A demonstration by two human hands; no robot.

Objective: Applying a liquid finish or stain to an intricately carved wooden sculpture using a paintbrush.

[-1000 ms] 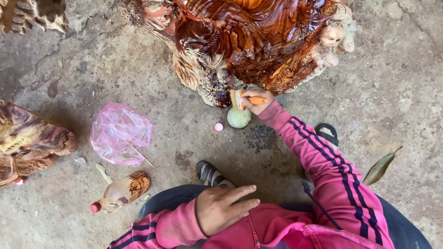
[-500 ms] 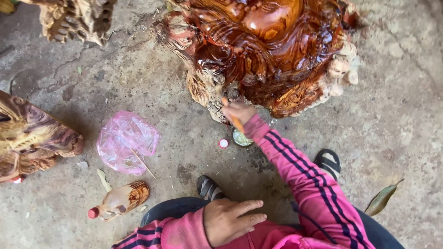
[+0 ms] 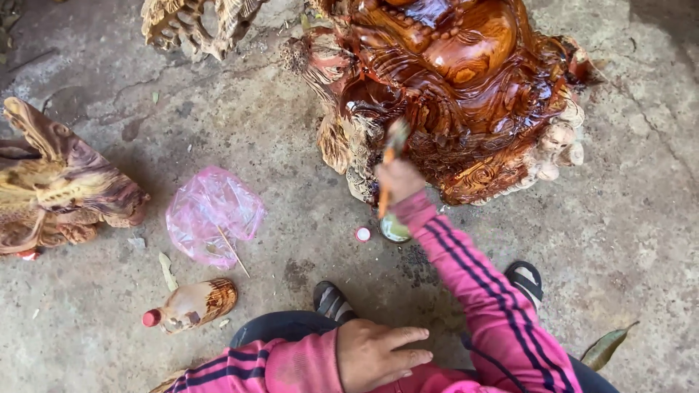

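Note:
A large glossy red-brown wood carving [image 3: 466, 87] stands on the concrete floor at the top centre. My right hand [image 3: 399, 180] is closed around an orange-handled paintbrush [image 3: 391, 156], and the brush tip touches the carving's lower left part. Just below that hand sits a small green cup [image 3: 393, 230], with a small red and white cap [image 3: 362, 233] beside it. My left hand [image 3: 378, 353] rests flat on my knee, fingers spread, holding nothing. Both arms wear pink sleeves with dark stripes.
A crumpled pink plastic bag [image 3: 211, 215] with a thin stick lies left of centre. A bottle with a red cap [image 3: 189, 306] lies on its side below it. Other unvarnished carvings stand at the left [image 3: 58, 182] and top [image 3: 196, 25]. My sandalled feet [image 3: 524, 280] are near the bottom.
My right hand has lifted from the green cup up to the carving with the brush. The view has tilted so the carving sits lower. My left hand has stayed on the knee.

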